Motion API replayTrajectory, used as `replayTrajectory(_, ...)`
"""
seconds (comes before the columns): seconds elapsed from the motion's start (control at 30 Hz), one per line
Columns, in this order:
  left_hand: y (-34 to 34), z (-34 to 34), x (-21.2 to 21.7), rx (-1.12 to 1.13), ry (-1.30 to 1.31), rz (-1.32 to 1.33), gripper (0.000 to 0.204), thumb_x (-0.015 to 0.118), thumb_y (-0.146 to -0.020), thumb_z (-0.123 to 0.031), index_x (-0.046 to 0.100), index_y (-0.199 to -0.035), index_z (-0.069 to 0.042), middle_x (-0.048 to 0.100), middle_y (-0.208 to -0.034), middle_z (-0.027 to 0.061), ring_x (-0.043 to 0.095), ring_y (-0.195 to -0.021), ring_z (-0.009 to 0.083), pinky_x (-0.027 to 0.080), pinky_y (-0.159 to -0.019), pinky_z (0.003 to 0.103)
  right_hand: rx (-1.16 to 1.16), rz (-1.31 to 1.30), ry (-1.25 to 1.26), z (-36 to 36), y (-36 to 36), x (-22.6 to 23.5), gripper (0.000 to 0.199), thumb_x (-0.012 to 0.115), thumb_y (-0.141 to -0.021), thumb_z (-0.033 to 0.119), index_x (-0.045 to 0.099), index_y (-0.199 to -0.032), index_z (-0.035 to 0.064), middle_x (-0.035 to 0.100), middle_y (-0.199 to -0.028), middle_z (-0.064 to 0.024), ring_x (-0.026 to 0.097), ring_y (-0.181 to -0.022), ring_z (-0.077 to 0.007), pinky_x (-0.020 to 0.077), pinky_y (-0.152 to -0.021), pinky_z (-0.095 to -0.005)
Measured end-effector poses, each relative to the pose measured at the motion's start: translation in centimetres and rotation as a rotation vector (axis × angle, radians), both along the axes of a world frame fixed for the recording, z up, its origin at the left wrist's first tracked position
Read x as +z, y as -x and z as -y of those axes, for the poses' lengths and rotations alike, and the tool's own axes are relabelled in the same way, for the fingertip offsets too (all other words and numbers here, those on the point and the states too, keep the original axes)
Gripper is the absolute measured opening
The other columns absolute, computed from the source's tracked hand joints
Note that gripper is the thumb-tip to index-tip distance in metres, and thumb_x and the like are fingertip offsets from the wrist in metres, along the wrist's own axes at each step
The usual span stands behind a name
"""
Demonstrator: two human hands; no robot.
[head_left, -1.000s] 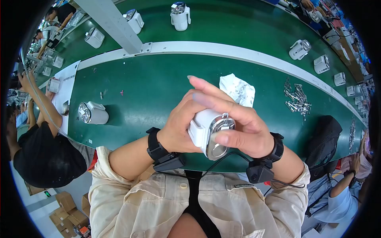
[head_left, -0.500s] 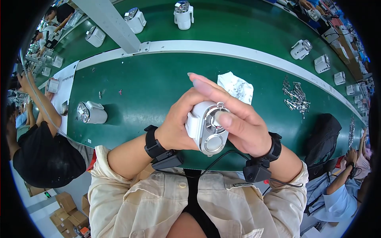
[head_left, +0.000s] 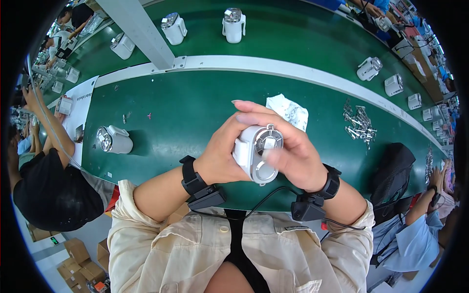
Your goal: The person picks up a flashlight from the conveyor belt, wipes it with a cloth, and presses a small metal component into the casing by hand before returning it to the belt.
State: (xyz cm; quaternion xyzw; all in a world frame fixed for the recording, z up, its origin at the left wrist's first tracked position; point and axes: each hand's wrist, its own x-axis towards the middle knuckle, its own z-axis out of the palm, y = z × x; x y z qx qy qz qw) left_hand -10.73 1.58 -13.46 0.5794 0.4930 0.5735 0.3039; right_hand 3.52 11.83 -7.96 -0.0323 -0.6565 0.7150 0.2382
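Between my two hands is a white handled device (head_left: 264, 172), its end face turned up with two silver-rimmed rounds. A small white patch shows in the upper round. Curled about the device's left side and side handle, my left hand (head_left: 220, 154) grips it. My right hand (head_left: 300, 158) closes on it from the right, with fingers over the far side. Its thumb, blurred by motion, lies across the end face between the rounds. The device is held above the green bench (head_left: 181, 107). Beyond my hands lies a crumpled white sheet with grey marks (head_left: 289, 111).
A similar white device (head_left: 115, 139) lies on the bench at left. Small metal parts (head_left: 360, 124) are heaped at right, near a black bag (head_left: 394, 168). Past a white rail (head_left: 264, 61) stand more devices (head_left: 234, 27). People work on both sides.
My right thumb has slid from the upper round down toward the lower one. The device has shifted slightly in my grip. Devices near the post beyond the rail are slightly farther right.
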Motion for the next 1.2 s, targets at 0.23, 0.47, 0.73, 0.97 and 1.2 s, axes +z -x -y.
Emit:
replayTrajectory(0.23,1.5,1.7,3.8,0.344,-0.107,-0.340,0.090,0.090,-0.063,-0.026,0.037,-0.134,-0.006,0.048,-0.126,0.0130,0.051,-0.115,0.0236,0.046,-0.090,0.036,-0.397,0.107,0.161,-8.4,4.0,1.3,0.028,0.064,-0.091,0.018,0.063,-0.114,0.0032,0.065,-0.105,-0.0046,0.063,-0.093,-0.0128,0.0506,-0.077,-0.0260)
replayTrajectory(0.47,2.2,3.4,5.4,0.247,-0.066,-0.247,0.080,0.085,-0.070,-0.027,0.040,-0.132,-0.004,0.047,-0.125,0.0139,0.050,-0.112,0.0245,0.046,-0.090,0.035,-1.184,0.581,-0.516,-25.4,4.9,-2.4,0.047,0.064,-0.089,0.039,0.062,-0.118,0.0015,0.068,-0.103,-0.0131,0.064,-0.100,-0.0241,0.0494,-0.083,-0.0330)
replayTrajectory(0.73,3.8,5.4,5.6,0.341,-0.064,-0.181,0.071,0.081,-0.075,-0.026,0.040,-0.128,-0.003,0.049,-0.123,0.0165,0.048,-0.112,0.0300,0.046,-0.089,0.039,-0.901,0.430,-1.122,-13.1,18.0,2.5,0.072,0.068,-0.082,0.045,0.050,-0.130,-0.0060,0.057,-0.126,-0.0259,0.056,-0.116,-0.0345,0.0443,-0.098,-0.0394)
replayTrajectory(0.97,4.3,4.6,4.9,0.560,-0.115,-0.135,0.079,0.080,-0.076,-0.024,0.035,-0.138,-0.003,0.047,-0.128,0.0139,0.050,-0.117,0.0269,0.044,-0.096,0.039,-0.394,0.391,-0.352,-12.9,18.4,2.0,0.087,0.083,-0.068,0.020,0.038,-0.139,-0.0027,0.054,-0.129,-0.0179,0.056,-0.116,-0.0266,0.0437,-0.100,-0.0377)
replayTrajectory(1.2,4.4,4.3,6.3,0.029,0.053,0.835,0.094,0.083,-0.070,-0.018,0.025,-0.143,-0.001,0.045,-0.131,0.0159,0.051,-0.119,0.0272,0.047,-0.092,0.040,0.641,0.240,0.045,-3.2,8.6,6.8,0.095,0.080,-0.065,-0.001,0.028,-0.145,-0.0016,0.055,-0.129,-0.0168,0.056,-0.114,-0.0271,0.0430,-0.102,-0.0389)
